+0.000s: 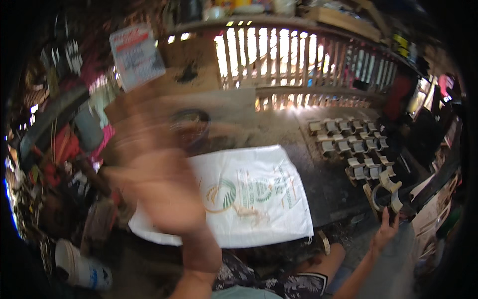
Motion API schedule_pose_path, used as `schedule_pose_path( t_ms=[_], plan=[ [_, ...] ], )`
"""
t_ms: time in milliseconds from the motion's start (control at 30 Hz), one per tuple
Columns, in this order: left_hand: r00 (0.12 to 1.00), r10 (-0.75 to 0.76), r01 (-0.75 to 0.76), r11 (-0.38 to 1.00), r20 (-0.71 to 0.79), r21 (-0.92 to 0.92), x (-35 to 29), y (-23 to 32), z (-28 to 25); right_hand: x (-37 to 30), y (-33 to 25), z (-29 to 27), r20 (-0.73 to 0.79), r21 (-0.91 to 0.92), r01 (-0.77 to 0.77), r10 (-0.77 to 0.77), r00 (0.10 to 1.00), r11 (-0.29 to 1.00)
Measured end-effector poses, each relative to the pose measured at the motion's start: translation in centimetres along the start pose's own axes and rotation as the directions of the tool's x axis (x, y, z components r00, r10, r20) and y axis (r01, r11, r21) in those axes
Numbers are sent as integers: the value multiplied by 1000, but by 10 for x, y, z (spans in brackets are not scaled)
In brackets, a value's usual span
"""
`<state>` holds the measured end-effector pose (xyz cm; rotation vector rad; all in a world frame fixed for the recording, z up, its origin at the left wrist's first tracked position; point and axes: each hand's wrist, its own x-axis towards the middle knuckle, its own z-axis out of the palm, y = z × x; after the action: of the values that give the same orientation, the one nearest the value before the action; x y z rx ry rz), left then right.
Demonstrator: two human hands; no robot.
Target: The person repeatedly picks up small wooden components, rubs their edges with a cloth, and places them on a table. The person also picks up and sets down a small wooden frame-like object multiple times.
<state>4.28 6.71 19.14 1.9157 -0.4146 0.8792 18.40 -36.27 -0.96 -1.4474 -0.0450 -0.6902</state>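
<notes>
At far left, a white bucket [67, 256] carries blue markings, too blurred to read. Further right, a tilted white panel [137, 57] has red bands and smeared printed lines. Below it, the person's left hand [162, 192] is raised and motion-blurred; whether it holds anything, I cannot tell. At centre, a white sack [271, 222] lies spread out, perhaps as a clean surface, printed with green emblems and lettering. To its right, pale curved pieces [343, 146] sit in rows, probably for order. At far right, the right hand [385, 231] pinches a single half-ring [396, 202] by its lower end, beside the rows.
</notes>
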Motion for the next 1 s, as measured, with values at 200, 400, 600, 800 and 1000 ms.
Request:
schedule_pose_path(
  t_ms=[200, 400, 600, 800, 1000],
  plan=[
    [930, -256, 285, 955, 263, -78, -61, 0, -6, -20, -2, -57, -66, -50, -6, 3, 998, 999],
    [407, -432, 285, 897, 805, 337, -158, -77, 70, -28, 0, -74, -111, -38, -19, 15, 994, 999],
    [722, -477, 475, 868, 502, 142, -203, -134, 98, 20, 30, -91, -323, 11, 34, -28, 946, 999],
    [776, -598, 494, 774, 201, 396, -203, -146, 122, 116, 71, -110, -459, -156, -26, -49, 887, 987],
    [760, -296, 432, 895, 579, -110, -129, -49, 150, 124, 121, -121, -384, -181, 17, -87, 919, 983]
  ],
)
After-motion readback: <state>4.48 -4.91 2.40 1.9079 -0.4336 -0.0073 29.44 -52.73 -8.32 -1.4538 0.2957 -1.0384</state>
